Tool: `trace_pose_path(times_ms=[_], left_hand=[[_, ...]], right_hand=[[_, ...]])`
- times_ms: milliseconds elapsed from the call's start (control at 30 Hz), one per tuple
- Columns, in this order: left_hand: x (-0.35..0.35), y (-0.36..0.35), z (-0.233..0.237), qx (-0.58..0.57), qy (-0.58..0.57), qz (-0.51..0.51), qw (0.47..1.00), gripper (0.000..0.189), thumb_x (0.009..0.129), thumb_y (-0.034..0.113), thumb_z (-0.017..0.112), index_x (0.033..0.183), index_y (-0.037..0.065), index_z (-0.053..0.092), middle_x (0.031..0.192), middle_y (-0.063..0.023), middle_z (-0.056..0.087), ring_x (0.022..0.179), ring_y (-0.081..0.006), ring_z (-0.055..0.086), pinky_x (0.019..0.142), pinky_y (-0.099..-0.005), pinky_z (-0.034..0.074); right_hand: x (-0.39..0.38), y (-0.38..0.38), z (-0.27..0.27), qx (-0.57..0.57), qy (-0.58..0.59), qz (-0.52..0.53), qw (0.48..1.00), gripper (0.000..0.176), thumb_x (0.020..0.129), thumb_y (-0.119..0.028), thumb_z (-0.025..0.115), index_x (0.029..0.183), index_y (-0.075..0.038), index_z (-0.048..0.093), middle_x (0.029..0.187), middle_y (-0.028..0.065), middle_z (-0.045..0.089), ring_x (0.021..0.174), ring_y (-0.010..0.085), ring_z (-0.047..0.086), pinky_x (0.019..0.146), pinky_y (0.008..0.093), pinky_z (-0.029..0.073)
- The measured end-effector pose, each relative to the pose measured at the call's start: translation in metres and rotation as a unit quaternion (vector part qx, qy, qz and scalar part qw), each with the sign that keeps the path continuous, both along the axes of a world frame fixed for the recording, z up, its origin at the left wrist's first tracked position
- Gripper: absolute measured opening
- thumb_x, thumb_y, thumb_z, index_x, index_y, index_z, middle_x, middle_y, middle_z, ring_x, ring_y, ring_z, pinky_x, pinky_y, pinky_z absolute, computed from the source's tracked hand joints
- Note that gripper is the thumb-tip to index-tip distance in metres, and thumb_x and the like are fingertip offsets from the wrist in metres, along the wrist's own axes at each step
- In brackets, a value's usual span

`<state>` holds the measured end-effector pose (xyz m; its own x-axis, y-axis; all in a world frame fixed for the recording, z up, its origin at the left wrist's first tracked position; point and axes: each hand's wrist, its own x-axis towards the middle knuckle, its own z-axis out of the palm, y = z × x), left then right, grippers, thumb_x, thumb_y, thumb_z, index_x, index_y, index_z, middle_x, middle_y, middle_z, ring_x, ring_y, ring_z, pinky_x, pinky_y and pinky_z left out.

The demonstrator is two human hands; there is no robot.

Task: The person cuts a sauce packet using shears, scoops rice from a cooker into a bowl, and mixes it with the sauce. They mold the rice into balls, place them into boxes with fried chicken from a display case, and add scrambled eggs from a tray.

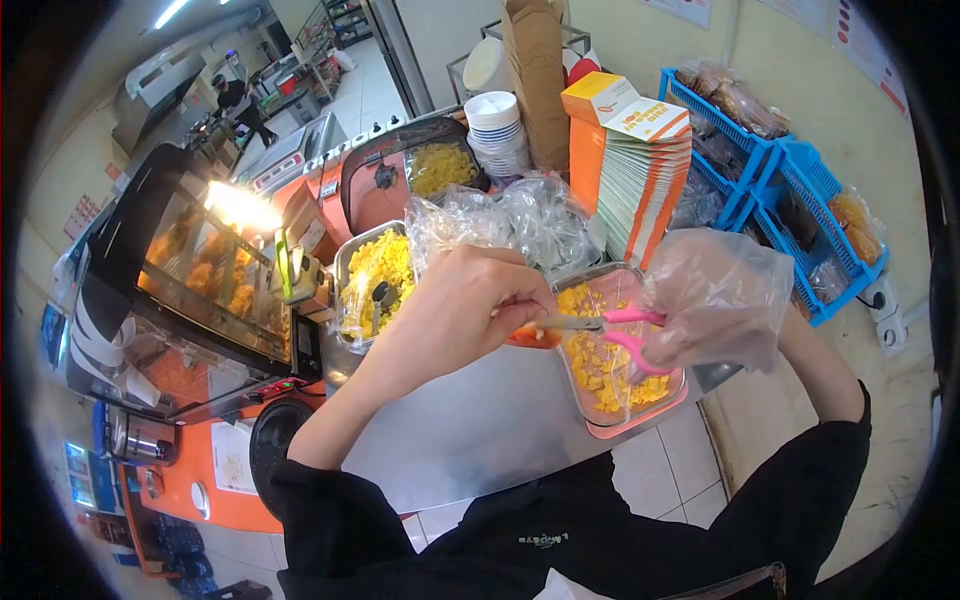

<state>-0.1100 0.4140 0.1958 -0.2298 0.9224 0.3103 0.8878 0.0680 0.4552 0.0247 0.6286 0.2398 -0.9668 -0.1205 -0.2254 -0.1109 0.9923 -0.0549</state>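
Note:
My left hand (pixel 485 295), bare, pinches a small orange-red item (pixel 536 337) whose exact nature is hard to make out. My right hand (pixel 705 300) wears a loose clear plastic bag or glove and is closed round the handles of pink-handled scissors (pixel 625 335). The scissor blades point left and meet the orange-red item at my left fingertips. Below the scissors lies a clear tray (pixel 640 408) with a pink base, holding yellow crumbly food (pixel 600 375). Another tray of yellow food (pixel 378 270), with a dark-ended utensil in it, stands to the left beyond my left forearm.
A lit glass food warmer (pixel 200 260) stands left. Behind the hands are plastic bags (pixel 540 215), stacked white cups (pixel 495 125) and folded orange-white boxes (pixel 635 165). Blue baskets (pixel 815 220) stand right. The steel counter (pixel 460 420) lies before me; a person (pixel 240 105) is far back.

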Motion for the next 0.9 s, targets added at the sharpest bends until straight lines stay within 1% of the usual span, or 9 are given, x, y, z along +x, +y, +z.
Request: trace_pose_path(times_ms=[200,300,400,433,533,633,700,800,900], left_hand=[[0.001,0.012,-0.012,-0.005,-0.008,-0.013,1.0,0.007,0.076,0.003,0.068,0.083,0.003,0.069,0.075,-0.0088,0.064,0.068,-0.0243,0.062,0.062,-0.0326,0.048],[0.0,0.017,-0.013,-0.003,-0.02,-0.015,1.0,0.007,0.075,0.004,0.065,0.081,0.002,0.067,0.076,-0.0106,0.063,0.072,-0.029,0.062,0.066,-0.0378,0.049],[0.001,0.024,-0.021,0.006,-0.025,-0.034,0.999,0.007,0.076,0.004,0.067,0.083,0.002,0.068,0.077,-0.0098,0.064,0.072,-0.0273,0.062,0.065,-0.0357,0.048],[0.002,0.025,-0.024,0.013,-0.027,-0.043,0.999,0.007,0.077,0.004,0.068,0.084,0.003,0.069,0.077,-0.009,0.064,0.071,-0.0252,0.062,0.064,-0.0334,0.048],[0.004,0.031,-0.021,0.02,-0.066,-0.03,0.997,0.007,0.077,0.005,0.065,0.083,0.003,0.067,0.077,-0.0113,0.064,0.073,-0.0314,0.062,0.067,-0.0401,0.049],[0.01,0.039,-0.02,0.029,-0.048,-0.023,0.998,0.007,0.077,0.005,0.065,0.084,0.003,0.068,0.077,-0.0114,0.064,0.072,-0.0318,0.062,0.065,-0.0397,0.049],[0.019,0.046,-0.019,0.026,-0.047,-0.02,0.998,0.009,0.077,0.006,0.067,0.085,0.003,0.068,0.076,-0.0103,0.063,0.071,-0.0289,0.062,0.064,-0.0364,0.048],[0.027,0.053,-0.027,0.012,-0.055,0.035,0.998,0.01,0.077,0.006,0.069,0.086,0.002,0.069,0.075,-0.0097,0.062,0.07,-0.0278,0.061,0.062,-0.035,0.047],[0.049,0.047,-0.04,-0.008,-0.105,0.125,0.987,0.008,0.078,0.004,0.068,0.086,0.002,0.068,0.076,-0.0105,0.063,0.069,-0.0265,0.062,0.06,-0.0345,0.047]], right_hand=[[0.0,0.026,-0.027,-0.078,0.047,0.061,0.994,0.037,0.071,-0.045,0.069,0.07,-0.008,0.066,0.071,0.0122,0.06,0.072,0.0304,0.06,0.063,0.0427,0.048],[0.001,0.032,-0.034,0.007,0.098,0.19,0.977,0.027,0.071,-0.042,0.068,0.071,-0.015,0.067,0.071,0.0092,0.059,0.073,0.0286,0.061,0.062,0.0425,0.048],[0.001,0.01,-0.009,-0.017,-0.015,0.1,0.995,0.038,0.072,-0.042,0.07,0.064,-0.007,0.058,0.068,0.0143,0.055,0.072,0.0311,0.057,0.064,0.0417,0.046],[0.001,0.019,-0.018,-0.021,0.04,0.154,0.987,0.038,0.072,-0.043,0.069,0.064,-0.006,0.059,0.068,0.0141,0.055,0.071,0.0312,0.057,0.063,0.0418,0.046],[-0.004,0.048,-0.048,-0.051,0.157,0.255,0.953,0.039,0.072,-0.044,0.069,0.066,-0.006,0.061,0.066,0.0138,0.056,0.069,0.0315,0.058,0.062,0.042,0.047],[-0.004,0.046,-0.037,-0.06,0.118,0.195,0.972,0.038,0.073,-0.043,0.067,0.068,-0.006,0.063,0.064,0.014,0.056,0.065,0.0319,0.058,0.061,0.0421,0.047],[-0.005,0.031,-0.012,0.012,-0.003,0.1,0.995,0.037,0.074,-0.042,0.066,0.069,-0.005,0.063,0.063,0.0143,0.055,0.063,0.0324,0.058,0.059,0.0425,0.048],[-0.013,0.059,-0.049,-0.097,0.176,0.274,0.941,0.036,0.078,-0.039,0.063,0.069,-0.004,0.063,0.063,0.0147,0.055,0.062,0.0327,0.059,0.058,0.042,0.049],[0.012,0.063,-0.03,-0.041,-0.085,0.132,0.987,0.044,0.08,-0.043,0.064,0.065,-0.001,0.065,0.065,0.0164,0.059,0.064,0.0318,0.062,0.06,0.0412,0.049]])
